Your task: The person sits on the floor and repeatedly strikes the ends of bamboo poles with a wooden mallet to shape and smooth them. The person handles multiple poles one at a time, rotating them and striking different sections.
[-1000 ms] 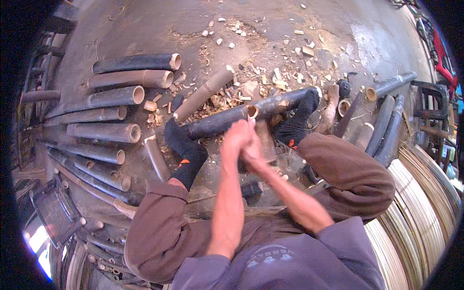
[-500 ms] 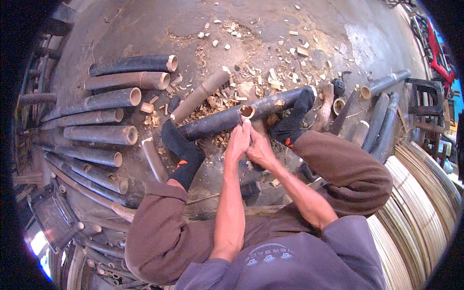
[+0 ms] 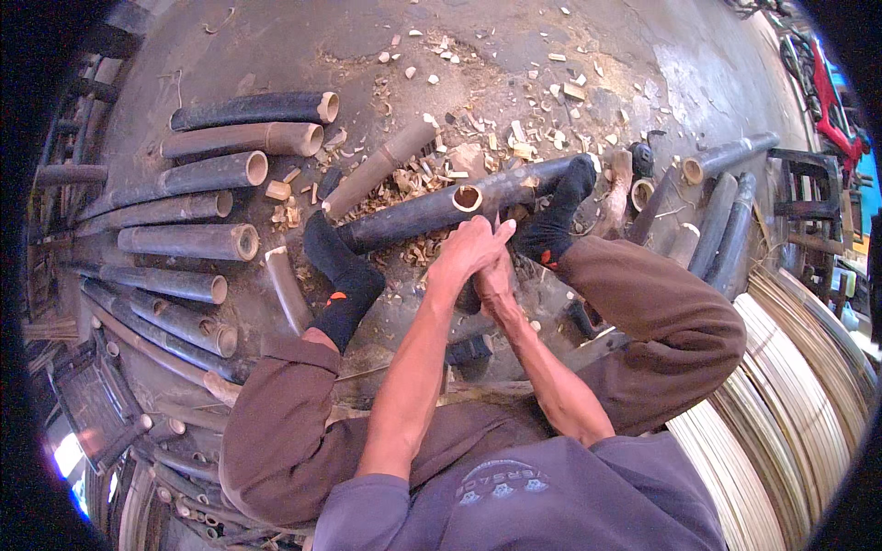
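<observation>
A dark bamboo pole [image 3: 395,225] lies slantwise in front of me, with a pale-rimmed hole [image 3: 468,198] cut in its upper side. My feet in black socks rest against it, the left foot [image 3: 338,266] near one end and the right foot [image 3: 562,207] near the other. Just on my side of the hole, my right hand [image 3: 496,283] is closed round a narrow-bladed knife [image 3: 498,220], whose thin tip shows above the fingers. My left hand [image 3: 464,250] lies over the right one, its fingers bent against the knife. Most of the knife is hidden by the hands.
Cut bamboo lengths [image 3: 188,241] lie in a row at the left. A brownish bamboo piece [image 3: 381,170] rests on wood chips [image 3: 441,179] beyond the pole. At the right are more bamboo tubes [image 3: 730,158], a dark stool [image 3: 808,188] and bundled pale strips [image 3: 781,395].
Both hands have drawn back from the hole's edge toward me, and the left has turned over the right. The pole sits slightly higher in the picture.
</observation>
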Demonstrator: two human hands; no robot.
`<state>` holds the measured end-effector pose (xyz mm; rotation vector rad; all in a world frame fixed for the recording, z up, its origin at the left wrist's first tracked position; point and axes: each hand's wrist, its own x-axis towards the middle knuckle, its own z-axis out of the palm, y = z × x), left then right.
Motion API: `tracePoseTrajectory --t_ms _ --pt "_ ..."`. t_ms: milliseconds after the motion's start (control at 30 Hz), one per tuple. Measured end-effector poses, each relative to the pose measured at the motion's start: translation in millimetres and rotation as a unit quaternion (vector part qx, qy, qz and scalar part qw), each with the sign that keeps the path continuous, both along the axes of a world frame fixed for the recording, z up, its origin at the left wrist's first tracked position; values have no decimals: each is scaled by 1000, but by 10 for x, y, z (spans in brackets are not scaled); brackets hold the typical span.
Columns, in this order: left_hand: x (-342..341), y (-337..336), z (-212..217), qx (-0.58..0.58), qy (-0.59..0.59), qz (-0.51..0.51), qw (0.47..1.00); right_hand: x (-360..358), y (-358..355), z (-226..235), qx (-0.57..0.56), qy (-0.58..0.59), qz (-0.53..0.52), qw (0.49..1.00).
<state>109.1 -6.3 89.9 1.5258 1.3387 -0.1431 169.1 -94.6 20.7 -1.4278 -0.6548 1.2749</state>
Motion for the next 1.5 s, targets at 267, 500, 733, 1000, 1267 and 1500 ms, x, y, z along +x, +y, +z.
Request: tracePoseTrajectory --t_ms 267,500,733,1000,1267,1500 --pt "7 -97 -437 -5 -81 77 994 199 147 366 -35 -113 112 987" --pt "867 -72 -532 -110 -327 547 763 1340 1137 522 -29 -429 553 714" --pt "660 -197 -633 -61 -270 512 813 1186 835 374 -20 -366 481 797" --pt "-180 -184 -470 -2 -119 149 982 156 144 108 16 -121 173 977" --pt "-655 604 -280 204 -32 141 968 -737 659 285 -104 248 -208 940" --pt "-691 82 -909 332 169 -30 927 145 -628 486 -248 -112 98 957"
